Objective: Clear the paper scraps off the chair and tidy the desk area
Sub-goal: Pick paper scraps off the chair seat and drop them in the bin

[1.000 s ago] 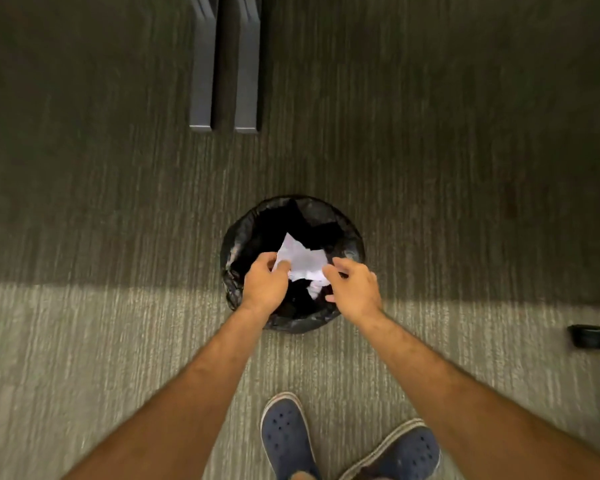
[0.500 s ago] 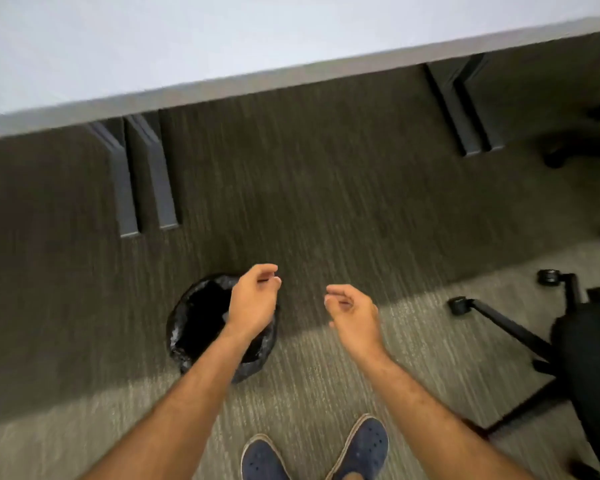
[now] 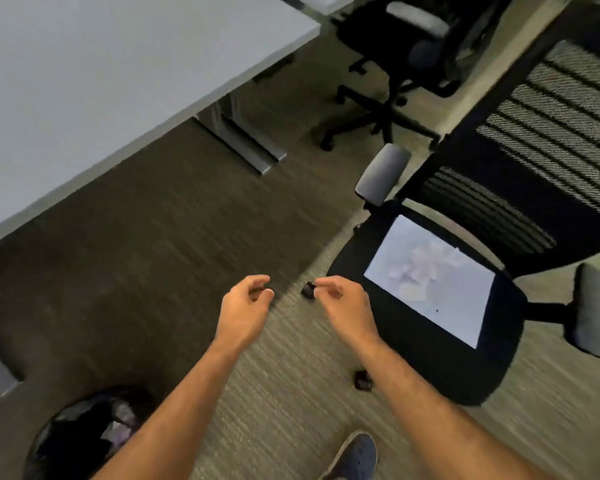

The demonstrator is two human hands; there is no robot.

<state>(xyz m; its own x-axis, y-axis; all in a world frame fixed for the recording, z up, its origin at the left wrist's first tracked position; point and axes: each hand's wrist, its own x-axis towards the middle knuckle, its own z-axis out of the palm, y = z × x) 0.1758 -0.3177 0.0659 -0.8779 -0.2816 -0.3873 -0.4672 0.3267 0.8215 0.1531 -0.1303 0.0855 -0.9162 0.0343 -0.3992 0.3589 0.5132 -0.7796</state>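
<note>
Paper scraps (image 3: pixel 426 271) on chair (image 3: pixel 413 327), right of both hands' loosely curled, empty fingers (image 3: pixel 257 282).

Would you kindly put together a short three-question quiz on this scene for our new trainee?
1. True or false: the left hand and right hand are both empty.
2. What lies on the seat of the nearest chair? A) a white sheet with paper scraps B) a laptop C) nothing
3. Fill in: the bin with the black liner stands on the carpet to the person's ____.

Key
1. True: fingers loosely curled, nothing held.
2. A: the sheet carries a pale heap of scraps.
3. Left, near the desk.
</note>
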